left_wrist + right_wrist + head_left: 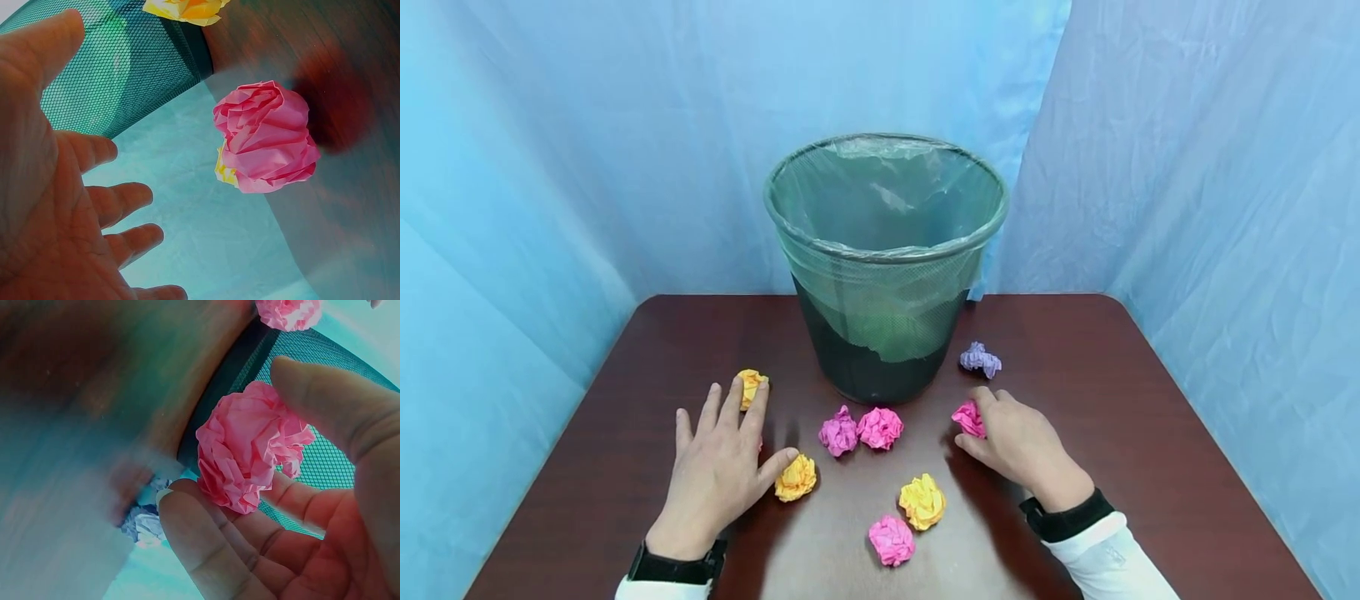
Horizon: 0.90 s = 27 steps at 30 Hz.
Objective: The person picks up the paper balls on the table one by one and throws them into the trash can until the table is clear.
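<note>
My right hand curls thumb and fingers about a crumpled pink paper ball, seen between thumb and forefinger in the right wrist view. A purple-blue paper ball lies just beyond the fingertips. My left hand is spread, palm down, over the left side of the table, holding nothing. Beneath it is another pink ball, almost hidden in the head view. One yellow ball shows behind its fingertips, and a second yellow ball lies at its thumb tip.
A dark mesh wastebasket with a clear liner stands upright at the back middle of the brown table. In front sit a magenta ball and a pink ball. Nearer are a yellow ball and another pink one. Blue cloth hangs around.
</note>
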Each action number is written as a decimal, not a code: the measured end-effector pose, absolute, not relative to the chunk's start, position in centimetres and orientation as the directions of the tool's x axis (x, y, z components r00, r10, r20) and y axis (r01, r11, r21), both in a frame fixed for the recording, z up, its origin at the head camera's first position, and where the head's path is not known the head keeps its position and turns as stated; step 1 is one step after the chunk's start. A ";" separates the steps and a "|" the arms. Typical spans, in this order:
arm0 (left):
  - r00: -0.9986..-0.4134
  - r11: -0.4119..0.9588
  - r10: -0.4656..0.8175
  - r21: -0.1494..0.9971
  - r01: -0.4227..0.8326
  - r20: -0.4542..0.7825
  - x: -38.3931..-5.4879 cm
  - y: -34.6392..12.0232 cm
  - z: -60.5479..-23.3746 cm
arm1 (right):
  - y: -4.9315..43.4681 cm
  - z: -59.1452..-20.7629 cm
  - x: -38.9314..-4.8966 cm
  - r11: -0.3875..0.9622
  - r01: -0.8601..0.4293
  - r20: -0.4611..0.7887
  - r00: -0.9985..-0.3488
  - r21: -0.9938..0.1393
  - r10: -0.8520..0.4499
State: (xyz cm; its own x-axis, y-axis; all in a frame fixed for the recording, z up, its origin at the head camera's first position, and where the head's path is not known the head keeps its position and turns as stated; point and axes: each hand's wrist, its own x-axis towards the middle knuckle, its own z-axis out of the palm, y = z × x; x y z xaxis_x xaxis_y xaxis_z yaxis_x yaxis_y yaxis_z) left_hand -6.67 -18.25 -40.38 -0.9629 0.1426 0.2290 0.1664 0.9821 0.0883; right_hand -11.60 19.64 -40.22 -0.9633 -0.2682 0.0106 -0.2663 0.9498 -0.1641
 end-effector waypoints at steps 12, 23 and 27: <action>-0.968 0.985 0.132 0.084 0.153 0.214 -6.7 -18.4 -40.3 | 20.2 -39.2 -11.9 0.942 -0.276 0.103 -0.960 -0.191 -0.261; -0.970 0.983 0.134 0.093 0.155 0.205 -6.5 -18.3 -40.2 | 21.3 -36.5 -12.2 0.923 -0.328 0.237 -0.931 -0.202 -0.279; -0.970 0.984 0.132 0.093 0.153 0.204 -6.5 -18.3 -40.1 | 21.7 -35.1 -12.6 0.911 -0.359 0.305 -0.907 -0.202 -0.289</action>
State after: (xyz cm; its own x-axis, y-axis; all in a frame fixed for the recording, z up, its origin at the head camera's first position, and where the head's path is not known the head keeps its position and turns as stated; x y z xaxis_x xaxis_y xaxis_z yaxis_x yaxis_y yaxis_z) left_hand -6.47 -18.25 -40.06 -0.9700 0.1321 0.2042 0.1535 0.9838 0.0928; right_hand -12.61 21.75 -35.09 -0.9073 -0.2893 0.3051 -0.3585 0.9114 -0.2021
